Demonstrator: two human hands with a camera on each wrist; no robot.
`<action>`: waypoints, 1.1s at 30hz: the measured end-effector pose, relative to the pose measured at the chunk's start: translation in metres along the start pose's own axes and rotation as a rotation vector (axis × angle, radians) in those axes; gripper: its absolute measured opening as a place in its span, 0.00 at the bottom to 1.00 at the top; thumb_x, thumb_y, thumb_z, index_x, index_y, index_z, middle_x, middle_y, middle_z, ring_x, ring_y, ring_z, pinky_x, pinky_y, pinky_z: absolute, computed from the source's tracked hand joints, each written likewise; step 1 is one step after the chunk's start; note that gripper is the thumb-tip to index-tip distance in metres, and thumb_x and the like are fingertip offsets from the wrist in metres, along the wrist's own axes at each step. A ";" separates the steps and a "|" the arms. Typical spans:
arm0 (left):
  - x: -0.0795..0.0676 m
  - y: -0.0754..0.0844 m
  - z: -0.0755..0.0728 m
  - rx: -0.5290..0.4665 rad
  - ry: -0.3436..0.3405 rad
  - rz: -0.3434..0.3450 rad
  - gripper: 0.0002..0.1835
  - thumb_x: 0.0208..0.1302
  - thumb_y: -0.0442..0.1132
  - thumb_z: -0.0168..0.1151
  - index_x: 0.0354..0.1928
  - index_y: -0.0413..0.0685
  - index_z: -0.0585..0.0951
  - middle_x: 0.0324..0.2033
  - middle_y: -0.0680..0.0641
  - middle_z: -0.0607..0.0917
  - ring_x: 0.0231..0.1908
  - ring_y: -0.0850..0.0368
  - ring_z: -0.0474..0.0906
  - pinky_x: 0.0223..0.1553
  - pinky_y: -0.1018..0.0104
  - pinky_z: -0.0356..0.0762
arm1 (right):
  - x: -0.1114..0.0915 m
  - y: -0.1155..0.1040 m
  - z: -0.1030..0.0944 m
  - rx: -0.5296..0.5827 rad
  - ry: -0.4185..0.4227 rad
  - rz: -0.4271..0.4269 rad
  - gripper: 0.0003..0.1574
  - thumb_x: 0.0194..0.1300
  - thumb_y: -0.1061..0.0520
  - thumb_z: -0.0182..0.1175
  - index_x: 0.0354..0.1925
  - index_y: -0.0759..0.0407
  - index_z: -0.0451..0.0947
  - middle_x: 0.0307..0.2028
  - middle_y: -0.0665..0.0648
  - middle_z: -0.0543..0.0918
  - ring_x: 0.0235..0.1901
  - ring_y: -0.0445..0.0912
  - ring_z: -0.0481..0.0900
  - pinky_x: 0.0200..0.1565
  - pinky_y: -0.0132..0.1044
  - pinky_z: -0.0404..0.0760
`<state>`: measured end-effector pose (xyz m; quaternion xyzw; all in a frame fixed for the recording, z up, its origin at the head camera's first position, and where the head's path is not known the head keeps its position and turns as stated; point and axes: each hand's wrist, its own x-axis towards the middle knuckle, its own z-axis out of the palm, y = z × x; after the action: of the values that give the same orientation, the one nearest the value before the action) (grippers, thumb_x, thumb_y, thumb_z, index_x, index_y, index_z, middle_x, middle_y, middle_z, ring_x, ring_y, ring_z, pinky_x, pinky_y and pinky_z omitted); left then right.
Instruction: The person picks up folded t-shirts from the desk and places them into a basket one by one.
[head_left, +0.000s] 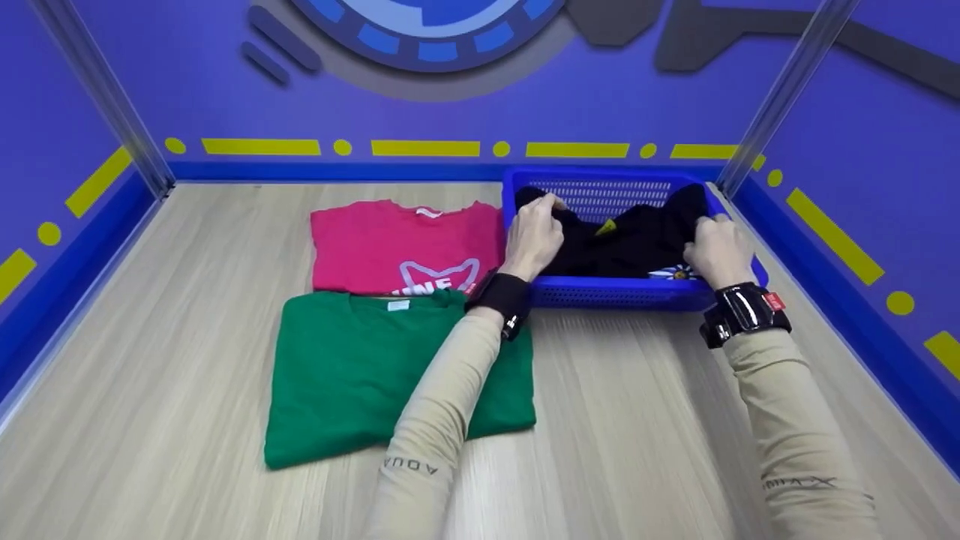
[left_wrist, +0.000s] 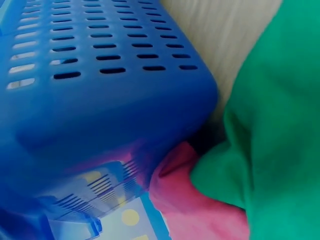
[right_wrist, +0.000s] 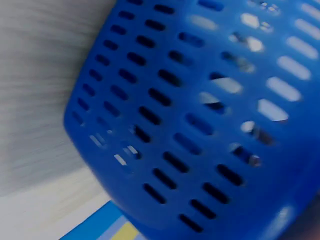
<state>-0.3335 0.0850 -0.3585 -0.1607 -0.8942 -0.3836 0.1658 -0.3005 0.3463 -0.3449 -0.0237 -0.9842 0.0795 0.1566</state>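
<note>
A black T-shirt (head_left: 622, 244) with a yellow neck tag and a white flower print lies bunched inside the blue plastic basket (head_left: 615, 294). At the basket's left side, my left hand (head_left: 534, 236) grips the shirt's left part with curled fingers. My right hand (head_left: 720, 249) holds the shirt's other side near the basket's right rim, its fingertips partly hidden by the hand. In the left wrist view, the perforated wall of the basket (left_wrist: 110, 100) fills much of the picture. The right wrist view shows the basket's wall (right_wrist: 165, 115) too; neither wrist view shows a hand.
A folded pink T-shirt (head_left: 405, 244) with a white print lies left of the basket. In front of it is a folded green T-shirt (head_left: 352, 375), partly under my left forearm. Purple panels (head_left: 450, 120) enclose the wooden tabletop (head_left: 187, 337) at the back and sides.
</note>
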 end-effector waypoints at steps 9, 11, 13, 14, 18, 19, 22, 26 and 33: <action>-0.020 0.006 -0.013 0.117 -0.202 0.103 0.15 0.63 0.32 0.49 0.46 0.49 0.82 0.42 0.49 0.87 0.38 0.53 0.84 0.41 0.63 0.80 | -0.017 -0.010 -0.010 0.088 -0.022 0.001 0.17 0.60 0.59 0.56 0.42 0.73 0.76 0.42 0.78 0.78 0.44 0.73 0.75 0.40 0.65 0.71; -0.026 0.007 -0.017 0.108 -0.210 0.144 0.14 0.64 0.32 0.49 0.46 0.48 0.82 0.40 0.48 0.87 0.34 0.55 0.82 0.38 0.65 0.80 | -0.022 -0.015 -0.013 0.119 -0.029 0.012 0.19 0.62 0.58 0.55 0.47 0.70 0.76 0.46 0.76 0.78 0.46 0.72 0.75 0.42 0.65 0.72; -0.033 0.008 -0.021 0.095 -0.207 0.176 0.13 0.65 0.33 0.49 0.46 0.48 0.82 0.37 0.48 0.87 0.30 0.57 0.80 0.35 0.66 0.79 | -0.027 -0.023 -0.016 0.154 -0.016 0.019 0.20 0.64 0.57 0.55 0.49 0.68 0.77 0.47 0.74 0.79 0.46 0.71 0.76 0.41 0.65 0.73; -0.037 0.008 -0.023 0.085 -0.205 0.191 0.13 0.65 0.33 0.50 0.45 0.47 0.82 0.36 0.48 0.87 0.28 0.58 0.79 0.34 0.67 0.78 | -0.030 -0.027 -0.017 0.174 -0.001 0.018 0.19 0.65 0.56 0.55 0.50 0.68 0.77 0.47 0.73 0.80 0.46 0.70 0.77 0.41 0.65 0.73; -0.052 0.008 -0.032 0.024 -0.202 0.224 0.11 0.67 0.35 0.51 0.45 0.45 0.81 0.34 0.48 0.87 0.28 0.61 0.78 0.34 0.70 0.77 | -0.042 -0.045 -0.021 0.254 0.120 -0.017 0.16 0.64 0.57 0.57 0.46 0.66 0.79 0.45 0.69 0.83 0.44 0.67 0.78 0.39 0.62 0.74; -0.056 0.007 -0.035 0.001 -0.199 0.230 0.11 0.67 0.35 0.51 0.45 0.44 0.81 0.34 0.48 0.88 0.28 0.61 0.79 0.34 0.71 0.77 | -0.044 -0.050 -0.022 0.272 0.152 -0.027 0.15 0.64 0.58 0.57 0.45 0.65 0.80 0.44 0.69 0.83 0.44 0.67 0.79 0.39 0.61 0.74; -0.065 0.006 -0.046 -0.077 -0.186 0.238 0.10 0.67 0.36 0.53 0.44 0.42 0.81 0.32 0.48 0.88 0.30 0.60 0.81 0.34 0.71 0.77 | -0.052 -0.064 -0.024 0.320 0.220 -0.045 0.13 0.64 0.57 0.58 0.42 0.64 0.82 0.41 0.66 0.85 0.43 0.64 0.80 0.40 0.58 0.75; -0.075 0.002 -0.065 -0.131 -0.162 0.235 0.10 0.67 0.37 0.54 0.44 0.42 0.81 0.33 0.47 0.88 0.34 0.58 0.83 0.37 0.68 0.78 | -0.059 -0.079 -0.028 0.369 0.251 -0.046 0.14 0.65 0.53 0.58 0.41 0.62 0.82 0.39 0.64 0.86 0.43 0.60 0.82 0.43 0.57 0.76; -0.091 -0.010 -0.098 -0.121 -0.136 0.212 0.10 0.67 0.39 0.56 0.43 0.40 0.81 0.35 0.45 0.87 0.36 0.54 0.82 0.41 0.63 0.80 | -0.068 -0.102 -0.038 0.422 0.244 -0.100 0.16 0.67 0.51 0.56 0.41 0.62 0.82 0.39 0.63 0.86 0.43 0.59 0.82 0.44 0.56 0.76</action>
<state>-0.2393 -0.0086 -0.3390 -0.2895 -0.8566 -0.4055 0.1342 -0.2264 0.2463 -0.3133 0.0488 -0.9195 0.2720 0.2795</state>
